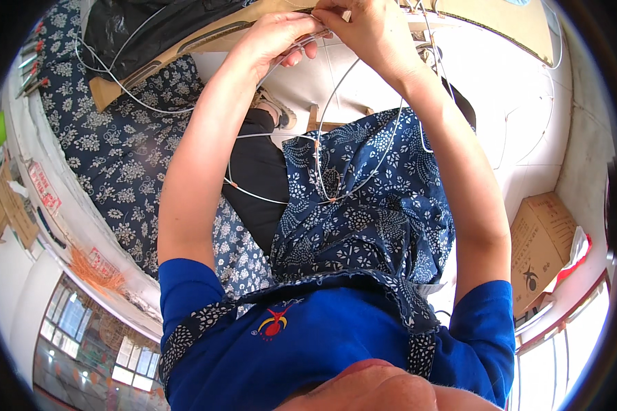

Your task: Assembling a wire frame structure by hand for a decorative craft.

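Both hands meet at the top of the view on a length of pale wire, part of a frame of bent wire [332, 200]. My left hand [281, 40] is closed, thumb and fingers on the wire. Beside it my right hand [365, 33] is closed in a pinch at the same spot; what lies between those fingertips is too small to make out. Loops of the frame hang down over my lap, with small copper-coloured bindings where wires cross. A dark blue patterned apron [363, 226] lies under the loops.
A black plastic bag [158, 38] and a cardboard sheet [493, 24] lie beyond my hands. Flower-patterned cloth [110, 151] spreads on the left, with several slender tools [31, 65] at its far edge. A cardboard box [541, 240] stands on the right.
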Demonstrator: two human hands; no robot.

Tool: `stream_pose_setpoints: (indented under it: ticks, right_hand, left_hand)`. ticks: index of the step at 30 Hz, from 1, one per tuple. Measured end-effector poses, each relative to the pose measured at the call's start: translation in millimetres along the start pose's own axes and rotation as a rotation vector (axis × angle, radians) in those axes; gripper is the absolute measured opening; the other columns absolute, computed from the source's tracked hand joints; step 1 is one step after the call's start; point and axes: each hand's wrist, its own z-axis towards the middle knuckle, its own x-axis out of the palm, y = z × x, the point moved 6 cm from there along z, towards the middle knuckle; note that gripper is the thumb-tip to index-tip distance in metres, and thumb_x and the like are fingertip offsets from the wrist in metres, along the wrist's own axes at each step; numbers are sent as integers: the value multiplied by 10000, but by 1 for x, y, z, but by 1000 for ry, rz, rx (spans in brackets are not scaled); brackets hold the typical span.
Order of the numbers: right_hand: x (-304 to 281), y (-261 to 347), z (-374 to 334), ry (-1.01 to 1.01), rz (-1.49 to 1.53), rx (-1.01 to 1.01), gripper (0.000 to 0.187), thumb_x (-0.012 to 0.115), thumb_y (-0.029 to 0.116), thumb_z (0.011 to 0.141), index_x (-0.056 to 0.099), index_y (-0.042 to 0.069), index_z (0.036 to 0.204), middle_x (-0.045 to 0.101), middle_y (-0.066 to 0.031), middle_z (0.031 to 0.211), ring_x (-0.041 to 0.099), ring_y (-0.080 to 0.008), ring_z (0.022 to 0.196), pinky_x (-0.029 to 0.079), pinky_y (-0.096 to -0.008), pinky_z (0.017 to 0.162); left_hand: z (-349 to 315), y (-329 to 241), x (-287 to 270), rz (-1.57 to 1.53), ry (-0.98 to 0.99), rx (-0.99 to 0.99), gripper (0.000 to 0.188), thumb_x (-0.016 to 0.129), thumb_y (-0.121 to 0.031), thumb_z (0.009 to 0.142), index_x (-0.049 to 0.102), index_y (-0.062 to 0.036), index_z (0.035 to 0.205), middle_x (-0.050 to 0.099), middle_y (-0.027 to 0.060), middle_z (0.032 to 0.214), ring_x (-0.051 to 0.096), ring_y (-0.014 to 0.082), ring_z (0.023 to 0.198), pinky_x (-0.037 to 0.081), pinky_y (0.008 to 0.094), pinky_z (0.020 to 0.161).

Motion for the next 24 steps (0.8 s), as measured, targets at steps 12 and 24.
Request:
stream_pose_setpoints:
  ticks: [12, 24]
  right_hand:
    - [-3, -6, 1, -29, 220, -4, 130, 656, 121, 779, 662, 8, 844, 651, -172, 729, 650, -309, 652, 502, -351, 605]
    - [-1, -5, 2, 6, 222, -16, 119, 644, 113, 781, 664, 8, 832, 652, -166, 702, 657, -300, 634, 505, -347, 590]
  left_hand:
    - [3, 5, 1, 27, 38, -16, 303, 543, -351, 924, 669, -87, 1003, 598, -24, 724, 505, 45, 604, 371, 185, 526]
    - [4, 5, 1, 36, -43, 9, 286, 535, -305, 911, 672, -58, 960, 619, 1, 718, 498, 56, 556, 364, 195, 486]
